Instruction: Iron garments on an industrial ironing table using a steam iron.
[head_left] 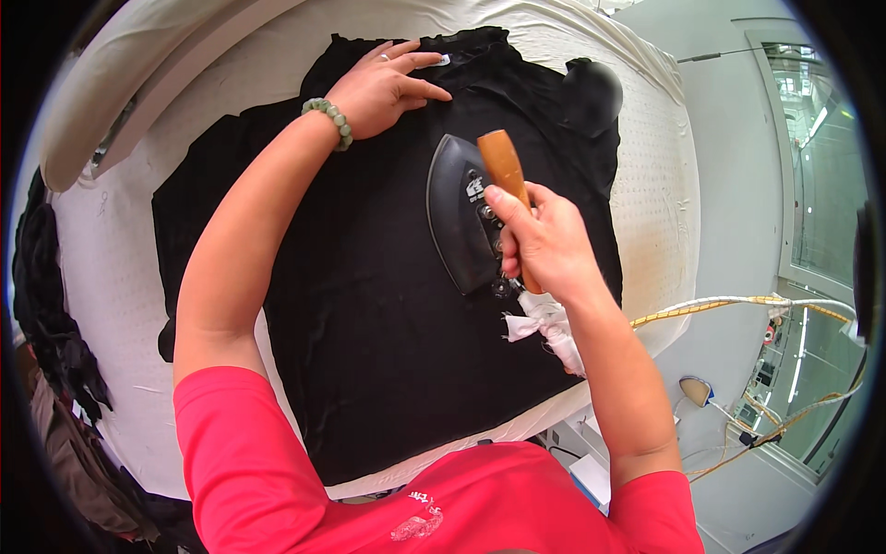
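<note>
Well, right hand [551, 242] around handle [501, 162] of black iron [452, 222]

The right hand [551, 235] grips the wooden handle [499, 159] of a dark iron [452, 217], which is over a black garment [369, 295]. The left hand [377, 88], farther and to the left, rests spread on this garment, beside a white label [445, 61]. Under the garment is a pale board [657, 166]; at the right are white and yellow cords [738, 300]
</note>
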Motion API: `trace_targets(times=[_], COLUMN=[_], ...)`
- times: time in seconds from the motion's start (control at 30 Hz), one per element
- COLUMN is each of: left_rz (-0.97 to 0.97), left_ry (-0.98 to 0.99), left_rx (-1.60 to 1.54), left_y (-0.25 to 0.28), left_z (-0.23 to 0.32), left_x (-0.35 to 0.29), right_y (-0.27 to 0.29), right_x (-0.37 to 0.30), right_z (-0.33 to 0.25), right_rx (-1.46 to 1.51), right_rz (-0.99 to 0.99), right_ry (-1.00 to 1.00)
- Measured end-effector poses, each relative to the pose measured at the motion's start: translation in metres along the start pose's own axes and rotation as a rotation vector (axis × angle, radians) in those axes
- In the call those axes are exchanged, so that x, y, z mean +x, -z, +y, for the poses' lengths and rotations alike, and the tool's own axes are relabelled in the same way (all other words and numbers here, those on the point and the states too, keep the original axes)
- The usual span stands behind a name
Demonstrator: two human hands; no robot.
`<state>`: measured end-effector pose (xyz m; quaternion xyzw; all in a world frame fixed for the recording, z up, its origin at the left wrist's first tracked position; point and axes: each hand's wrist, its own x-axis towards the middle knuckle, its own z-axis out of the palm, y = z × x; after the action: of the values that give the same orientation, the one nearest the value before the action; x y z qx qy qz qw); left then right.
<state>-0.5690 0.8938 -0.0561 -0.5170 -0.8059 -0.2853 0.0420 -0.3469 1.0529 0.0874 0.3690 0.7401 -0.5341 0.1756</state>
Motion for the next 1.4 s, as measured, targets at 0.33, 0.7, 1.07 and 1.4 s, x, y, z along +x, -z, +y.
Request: trace_targets(times=[0.33,0.7,1.07,1.4], left_rz=[0.053,0.028,0.094,0.049], left_ry=[0.042,0.021,0.012,0.006], left_rx=[-0.079,-0.213,-0.336,-0.246], left_y=[-0.009,-0.007,-0.003,-0.002], left_z=[-0.008,-0.017,-0.011,-0.013], left_x=[0.001,0.002,0.005,0.007], right_y=[0.005,0.006,-0.008,0.013], right_x=[0.029,0.076,0.077,0.028], right_z=[-0.038,-0.061,-0.083,-0.008], right_rx=[-0.241,-0.859,-0.986,-0.986], right_rz=[-0.048,0.008,-0.075,-0.092], right_ry=[0.022,0.473,0.163,0.403])
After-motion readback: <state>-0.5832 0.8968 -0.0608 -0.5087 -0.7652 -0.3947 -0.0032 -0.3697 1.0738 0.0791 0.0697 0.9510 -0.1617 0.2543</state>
